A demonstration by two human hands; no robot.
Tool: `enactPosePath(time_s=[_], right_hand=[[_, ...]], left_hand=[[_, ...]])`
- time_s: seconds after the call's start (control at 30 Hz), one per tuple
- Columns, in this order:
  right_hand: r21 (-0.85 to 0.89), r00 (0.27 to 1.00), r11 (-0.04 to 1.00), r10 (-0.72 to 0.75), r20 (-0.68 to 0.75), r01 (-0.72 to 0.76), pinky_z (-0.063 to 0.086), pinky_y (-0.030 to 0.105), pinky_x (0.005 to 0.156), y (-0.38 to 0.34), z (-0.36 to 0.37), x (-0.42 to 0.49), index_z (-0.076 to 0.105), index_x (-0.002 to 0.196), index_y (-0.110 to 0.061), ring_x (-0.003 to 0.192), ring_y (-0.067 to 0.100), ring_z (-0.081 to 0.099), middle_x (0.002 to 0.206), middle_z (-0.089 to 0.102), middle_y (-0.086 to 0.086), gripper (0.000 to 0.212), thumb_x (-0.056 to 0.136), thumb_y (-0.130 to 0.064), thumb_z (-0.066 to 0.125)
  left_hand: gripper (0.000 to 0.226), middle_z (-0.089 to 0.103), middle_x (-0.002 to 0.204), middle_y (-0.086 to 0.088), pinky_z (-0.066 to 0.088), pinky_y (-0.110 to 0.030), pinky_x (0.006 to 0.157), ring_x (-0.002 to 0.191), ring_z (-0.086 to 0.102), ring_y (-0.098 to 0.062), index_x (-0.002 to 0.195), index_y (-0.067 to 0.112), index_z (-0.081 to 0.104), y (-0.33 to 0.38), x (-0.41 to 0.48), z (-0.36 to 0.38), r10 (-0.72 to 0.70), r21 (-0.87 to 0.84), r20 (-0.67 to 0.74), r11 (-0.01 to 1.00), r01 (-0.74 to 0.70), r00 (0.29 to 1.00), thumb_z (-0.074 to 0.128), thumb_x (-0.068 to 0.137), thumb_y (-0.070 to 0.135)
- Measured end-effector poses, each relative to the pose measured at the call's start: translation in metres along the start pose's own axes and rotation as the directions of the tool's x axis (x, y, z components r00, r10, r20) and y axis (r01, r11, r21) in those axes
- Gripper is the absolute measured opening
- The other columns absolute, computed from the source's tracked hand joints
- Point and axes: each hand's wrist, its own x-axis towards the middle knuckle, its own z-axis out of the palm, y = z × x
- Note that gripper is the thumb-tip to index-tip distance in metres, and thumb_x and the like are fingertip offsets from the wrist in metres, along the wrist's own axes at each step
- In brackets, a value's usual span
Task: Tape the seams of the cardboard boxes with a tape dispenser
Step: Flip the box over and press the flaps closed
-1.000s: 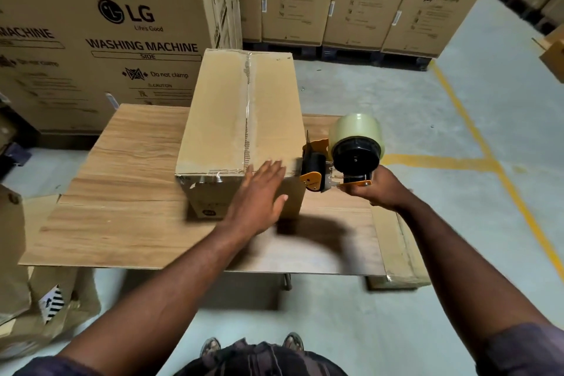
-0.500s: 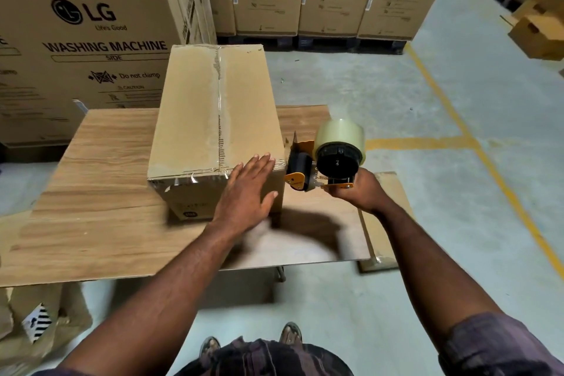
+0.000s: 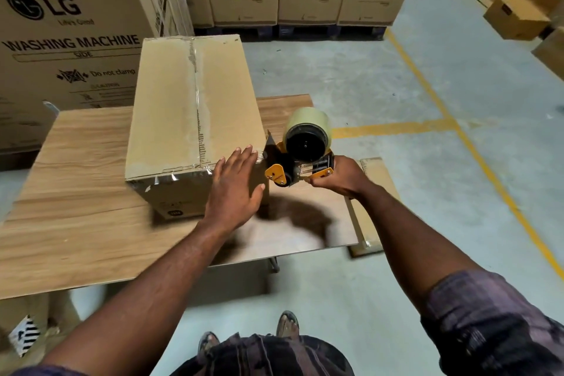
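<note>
Two hands: the left hand [image 3: 236, 189] lies on the box, the right hand [image 3: 338, 175] holds the tool
Left fingers [image 3: 244, 156]: straight and slightly spread, pressed flat over the near right corner of the cardboard box [image 3: 183, 107], grasping nothing
Right fingers [image 3: 317, 181]: clenched round the handle of the tape dispenser [image 3: 300, 159], which they mostly hide
Tape dispenser: orange and black, held above the desk just beside the box's near right corner; its front plate meets the box's right edge, though I cannot tell whether it touches
Tape roll [image 3: 308, 125]: pale and yellowish on a black hub, at the top of the dispenser
Cardboard box: plain brown, standing on the desk with its long side running away from the person
Seam [image 3: 197, 101]: runs down the middle of the box's top face under clear tape; more clear tape glints along the near top edge
Desk [image 3: 76, 192]: wood-grain top, the box on its right half
Flat cardboard [image 3: 375, 192]: lies lower, beside the desk's right edge
Cartons [image 3: 70, 40]: a large one printed "LG WASHING MACHINE SIDE" stands behind the desk at left; a row of similar ones lines the back
Floor [image 3: 427, 223]: grey concrete with yellow lines at right
Small boxes [image 3: 515, 15]: at far right, blurred
Sleeve [image 3: 488, 323]: dark purplish check on the right arm
</note>
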Motion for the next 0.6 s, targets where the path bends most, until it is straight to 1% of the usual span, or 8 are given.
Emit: enactPosePath(time_s=[0.07,0.13,0.2,0.37,0.5,0.6], right_hand=[[-0.015,1.0,1.0,0.009,-0.003,-0.009,0.053,0.029,0.074,-0.001,-0.002,0.001,0.07,0.071,-0.041,0.076,0.006,0.068,0.073,0.073,-0.014,0.019,0.058,-0.054,0.076],[-0.019,1.0,1.0,0.018,-0.003,-0.019,0.055,0.031,0.078,0.0,-0.001,0.0,0.074,0.08,-0.035,0.081,0.008,0.07,0.08,0.076,-0.01,0.018,0.068,-0.046,0.083],[-0.012,0.999,0.999,0.03,-0.011,-0.03,0.056,0.032,0.08,0.002,0.001,-0.001,0.076,0.085,-0.031,0.083,0.008,0.071,0.084,0.077,-0.008,0.019,0.072,-0.042,0.085],[-0.019,0.997,0.998,0.063,-0.04,-0.063,0.057,0.032,0.08,0.004,0.004,-0.003,0.076,0.084,-0.033,0.08,0.006,0.071,0.079,0.076,-0.012,0.025,0.067,-0.049,0.083],[-0.09,0.993,0.992,0.082,-0.084,-0.09,0.059,0.033,0.081,0.003,0.007,-0.005,0.073,0.093,-0.035,0.084,0.009,0.07,0.086,0.075,-0.012,0.048,0.055,-0.063,0.074],[-0.133,0.988,0.987,0.07,-0.139,-0.089,0.057,0.03,0.079,0.002,0.007,-0.01,0.069,0.095,-0.035,0.087,0.011,0.069,0.089,0.074,-0.014,0.048,0.056,-0.062,0.074]], left_hand=[[0.076,0.019,0.166,0.003,0.004,-0.044,0.125,0.153,0.014,-0.017,0.157,0.022,0.024,0.002,0.0,0.0,-0.003,0.01,-0.005,1.0,0.003,1.0,0.058,0.093,0.045],[0.077,0.017,0.166,0.003,0.003,-0.043,0.125,0.153,0.013,-0.017,0.158,0.022,0.023,0.001,-0.001,0.0,0.006,0.024,-0.001,1.0,-0.006,1.0,0.058,0.093,0.045],[0.078,0.016,0.167,0.003,0.003,-0.044,0.125,0.154,0.013,-0.017,0.158,0.022,0.021,0.0,-0.001,0.0,0.011,0.034,0.008,0.999,-0.011,1.0,0.058,0.093,0.044],[0.078,0.015,0.167,0.002,0.001,-0.042,0.125,0.154,0.011,-0.017,0.158,0.022,0.019,0.002,-0.002,-0.003,0.017,0.058,0.02,0.998,-0.018,1.0,0.058,0.094,0.042],[0.078,0.013,0.167,0.002,0.002,-0.042,0.125,0.154,0.01,-0.017,0.159,0.021,0.017,0.003,-0.003,-0.005,0.013,0.06,0.022,0.998,-0.015,1.0,0.058,0.094,0.039],[0.078,0.014,0.167,0.002,0.002,-0.041,0.125,0.154,0.011,-0.017,0.159,0.021,0.017,0.003,-0.004,-0.007,0.021,0.061,0.029,0.998,-0.023,0.999,0.058,0.095,0.037]])
